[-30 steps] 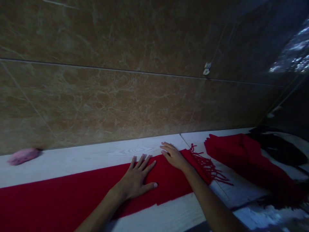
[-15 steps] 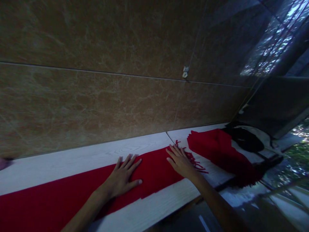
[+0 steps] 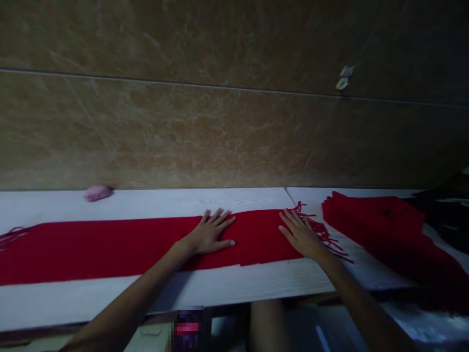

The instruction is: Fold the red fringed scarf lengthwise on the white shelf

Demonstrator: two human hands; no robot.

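Observation:
A long red scarf (image 3: 110, 247) lies stretched out flat along a white table, with fringe at both its left and right ends. My left hand (image 3: 208, 234) rests palm down near the scarf's middle, fingers spread. Close to the right end, my right hand (image 3: 300, 233) also presses flat on the cloth, its fingers slightly apart and next to the fringe (image 3: 330, 240). Neither hand grips anything. Near the scarf's lower edge, between the hands, a small step shows in the cloth.
More folded red fabric (image 3: 377, 220) lies on the table's right, beside black items (image 3: 449, 220). A small pink object (image 3: 97, 192) sits by the wall on the white table (image 3: 256, 283). The brown tiled wall (image 3: 220, 137) rises directly behind, carrying a small white fitting (image 3: 344, 77).
My view has swung left and levelled, bringing the scarf's left fringe and the pink object into sight. Both hands stay flat at about the same places on the scarf.

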